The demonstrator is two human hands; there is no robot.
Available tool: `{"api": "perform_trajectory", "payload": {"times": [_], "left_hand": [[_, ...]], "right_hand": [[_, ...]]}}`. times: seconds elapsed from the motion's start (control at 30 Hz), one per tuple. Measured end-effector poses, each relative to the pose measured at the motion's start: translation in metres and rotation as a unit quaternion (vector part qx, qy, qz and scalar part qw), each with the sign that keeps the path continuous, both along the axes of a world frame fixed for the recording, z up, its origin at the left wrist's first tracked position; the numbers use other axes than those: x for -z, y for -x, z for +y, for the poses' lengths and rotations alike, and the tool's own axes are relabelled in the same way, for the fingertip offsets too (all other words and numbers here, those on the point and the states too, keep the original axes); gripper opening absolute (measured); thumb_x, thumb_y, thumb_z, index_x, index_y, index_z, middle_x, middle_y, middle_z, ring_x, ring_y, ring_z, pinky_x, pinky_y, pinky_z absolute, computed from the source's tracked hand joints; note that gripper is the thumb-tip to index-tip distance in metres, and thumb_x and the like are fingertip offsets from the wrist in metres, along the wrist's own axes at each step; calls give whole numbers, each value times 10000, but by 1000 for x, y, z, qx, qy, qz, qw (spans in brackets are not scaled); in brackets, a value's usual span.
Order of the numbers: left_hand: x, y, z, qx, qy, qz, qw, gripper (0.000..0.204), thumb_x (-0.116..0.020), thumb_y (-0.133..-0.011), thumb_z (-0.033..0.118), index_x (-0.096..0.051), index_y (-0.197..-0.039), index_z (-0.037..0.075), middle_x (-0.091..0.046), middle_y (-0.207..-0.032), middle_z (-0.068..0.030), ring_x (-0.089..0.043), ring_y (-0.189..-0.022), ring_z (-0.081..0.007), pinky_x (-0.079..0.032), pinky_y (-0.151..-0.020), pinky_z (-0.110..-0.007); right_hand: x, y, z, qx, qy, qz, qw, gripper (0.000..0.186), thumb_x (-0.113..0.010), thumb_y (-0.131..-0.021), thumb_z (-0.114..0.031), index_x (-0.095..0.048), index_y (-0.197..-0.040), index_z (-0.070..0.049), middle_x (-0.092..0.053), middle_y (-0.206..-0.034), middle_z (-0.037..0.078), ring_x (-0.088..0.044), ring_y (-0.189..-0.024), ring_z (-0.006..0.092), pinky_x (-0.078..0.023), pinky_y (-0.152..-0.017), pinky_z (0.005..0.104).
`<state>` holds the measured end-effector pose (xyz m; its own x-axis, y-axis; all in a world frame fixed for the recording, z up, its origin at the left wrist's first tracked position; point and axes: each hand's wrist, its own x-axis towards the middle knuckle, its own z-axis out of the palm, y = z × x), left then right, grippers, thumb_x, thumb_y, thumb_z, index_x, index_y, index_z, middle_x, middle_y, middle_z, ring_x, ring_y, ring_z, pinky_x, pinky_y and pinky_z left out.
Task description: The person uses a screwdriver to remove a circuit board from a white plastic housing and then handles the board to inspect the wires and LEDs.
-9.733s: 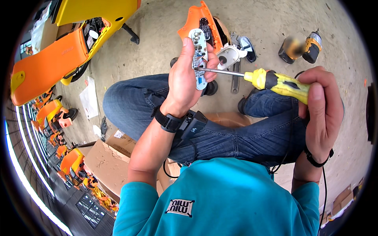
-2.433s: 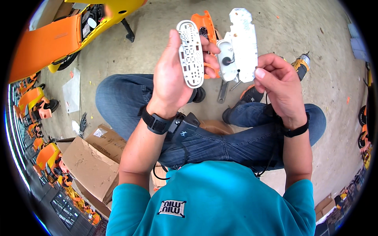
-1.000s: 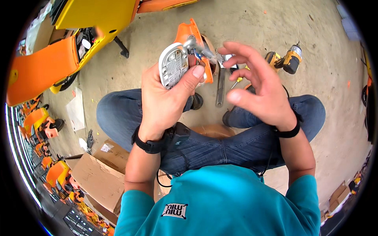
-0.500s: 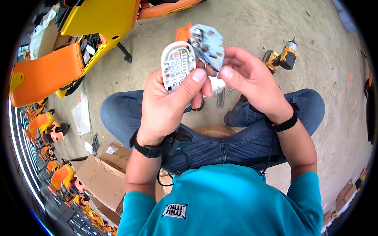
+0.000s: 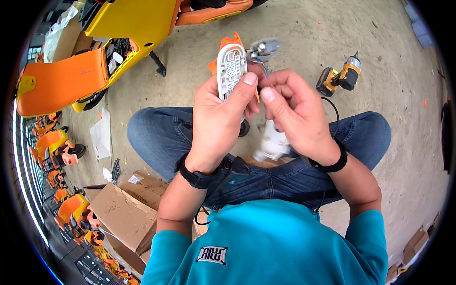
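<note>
Well off the drill (image 5: 349,77), the left hand (image 5: 217,116) grips the white panel's (image 5: 232,71) edges.

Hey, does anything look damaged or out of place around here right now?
The board, upper middle, is outside the white panel with wires exposed; blur hides any damage. At lower left, the cardboard box looks scuffed, its surface marked. No spill shows.

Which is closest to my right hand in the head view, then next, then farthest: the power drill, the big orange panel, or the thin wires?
1. Thin wires, at the fingertips of your right hand.
2. Power drill, on the floor, ahead and to the right.
3. Big orange panel, away at the left of the view.
</note>
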<state>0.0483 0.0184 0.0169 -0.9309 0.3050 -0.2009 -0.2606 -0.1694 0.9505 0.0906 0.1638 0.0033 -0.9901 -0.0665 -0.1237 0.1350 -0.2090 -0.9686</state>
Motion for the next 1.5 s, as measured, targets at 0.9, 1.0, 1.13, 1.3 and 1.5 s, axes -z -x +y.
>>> {"api": "perform_trajectory", "payload": {"times": [0.9, 1.0, 1.13, 1.3, 1.5], "left_hand": [[-20, 24, -64, 48, -103, 114, 987, 632, -240, -1006, 442, -406, -1281, -103, -559, -1011, -138, -536, -825, -187, -436, -741, -302], [-11, 54, -68, 58, -132, 110, 983, 539, -377, -987, 422, -480, -1220, -54, -591, -960, -97, -569, -811, -159, -458, -745, -270], [-8, 56, -62, 46, -127, 39, 990, 459, -425, -986, 395, -524, -1147, -22, -591, -915, -64, -568, -789, -130, -460, -719, -251], [13, 61, -64, 47, -114, -16, 992, 391, -439, -986, 374, -553, -1072, 9, -587, -897, -45, -555, -770, -102, -450, -701, -230], [16, 63, -61, 85, -93, 1, 992, 369, -432, -991, 377, -559, -1008, 30, -570, -880, -24, -531, -764, -87, -426, -707, -215]], "right_hand": [[-23, -15, 107, 84, 156, 178, 968, 476, -410, -979, -251, -340, -1388, -18, -413, -721, 6, -389, -687, 105, -391, -882, 331], [-31, -25, 123, 84, 131, 215, 964, 541, -529, -900, -271, -385, -1329, 25, -514, -925, 92, -485, -840, 174, -359, -810, 305], [-49, -21, 127, -63, 134, 292, 945, 473, -661, -795, -255, -515, -1148, 25, -577, -1063, 151, -548, -929, 179, -437, -664, 246], [-74, -39, 93, 128, 129, 320, 930, 284, -750, -469, 105, -583, -578, -97, -560, -624, -47, -483, -464, 22, -493, -404, 137], [-70, -17, 84, -150, 265, 355, 884, 114, -616, -731, 7, -601, -670, -89, -571, -656, -20, -480, -452, 77, -457, -404, 186]]}}
